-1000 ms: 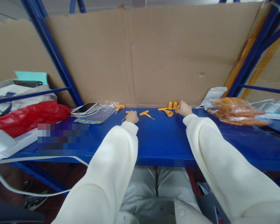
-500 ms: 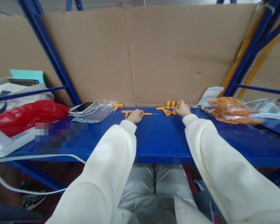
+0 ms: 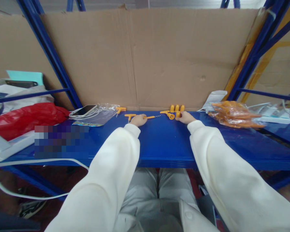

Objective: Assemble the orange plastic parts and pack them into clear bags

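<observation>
My left hand (image 3: 138, 120) is closed on a corkscrew (image 3: 150, 117) with a yellow ribbed shaft and a thin metal spiral that points right. Just left of that hand lies a yellow T-shaped handle (image 3: 130, 116) with a metal spiral. Another yellow T-handled corkscrew (image 3: 121, 110) is farther back. My right hand (image 3: 186, 117) has its fingertips closed at a small yellow cap (image 3: 178, 114), low on the table. Three similar yellow caps (image 3: 177, 108) stand in a row behind it. To their left lies a yellow piece with a round, hollow end (image 3: 170, 116).
Clear bags of orange items (image 3: 234, 113) lie on the right of the blue table (image 3: 164, 141). On the left are a phone (image 3: 85, 111) on a white cable, a plastic bag (image 3: 100, 116) and a red bag (image 3: 31, 116). A cardboard panel (image 3: 169, 58) closes off the back.
My right hand has come down and slightly left, and its small yellow cap now sits in front of the row. The left hand's corkscrew has tilted slightly, its spiral end up. The view shifted a little.
</observation>
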### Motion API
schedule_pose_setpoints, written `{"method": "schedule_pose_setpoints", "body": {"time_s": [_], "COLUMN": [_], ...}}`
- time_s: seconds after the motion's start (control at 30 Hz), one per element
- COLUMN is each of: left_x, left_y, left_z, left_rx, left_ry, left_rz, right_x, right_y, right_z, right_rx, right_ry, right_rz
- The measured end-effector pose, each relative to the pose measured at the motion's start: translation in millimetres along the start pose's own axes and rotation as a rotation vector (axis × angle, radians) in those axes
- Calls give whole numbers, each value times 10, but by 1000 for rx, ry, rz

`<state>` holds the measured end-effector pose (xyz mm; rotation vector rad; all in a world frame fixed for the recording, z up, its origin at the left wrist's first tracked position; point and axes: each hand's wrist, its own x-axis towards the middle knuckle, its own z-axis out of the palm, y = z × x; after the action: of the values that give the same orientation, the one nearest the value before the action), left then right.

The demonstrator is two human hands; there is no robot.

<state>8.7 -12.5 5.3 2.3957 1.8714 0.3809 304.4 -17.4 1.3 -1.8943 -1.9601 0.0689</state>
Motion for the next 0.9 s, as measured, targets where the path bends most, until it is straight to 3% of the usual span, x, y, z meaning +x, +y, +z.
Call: {"method": "schedule_pose_setpoints", "body": {"time_s": [0.1, 0.43, 0.73, 0.9], "left_x": [6, 8, -12, -17], "left_y": [25, 16, -27, -14], "left_z": [-41, -50, -18, 11], "left_rx": [-5, -190, -249, -259], "left_ry": [-28, -5, 90, 160], "left_rz": [-46, -106, 47, 121], "right_x": [-23, 2, 19, 49], "right_y": [-86, -133, -107, -102], "right_z": [-18, 90, 114, 145], "right_rx": [-20, 128, 151, 154], "right_ry": [-21, 24, -23, 34], "right_rz": [12, -304, -355, -356]}}
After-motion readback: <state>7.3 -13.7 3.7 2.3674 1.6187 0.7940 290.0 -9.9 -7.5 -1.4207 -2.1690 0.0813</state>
